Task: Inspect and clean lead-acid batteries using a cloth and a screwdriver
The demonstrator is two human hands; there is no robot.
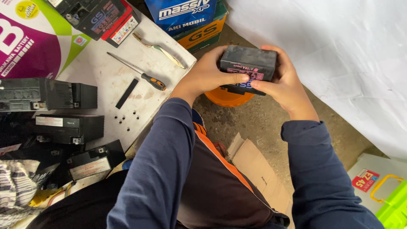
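Both my hands hold a small black battery (248, 68) with a pink label, up over an orange bucket (227, 98) on the dirt floor. My left hand (207, 74) grips its left end, thumb across the label. My right hand (282, 80) wraps the right end, with the thumb on the front face. Navy sleeves cover both my arms.
A white board (110, 80) at left carries a screwdriver (137, 73), a metal tool (159, 49), a black strip (127, 93) and small black caps. Several black batteries (70, 127) lie at far left. Battery boxes (190, 19) stand behind; a white sheet (339, 51) lies to the right, cardboard (254, 169) below.
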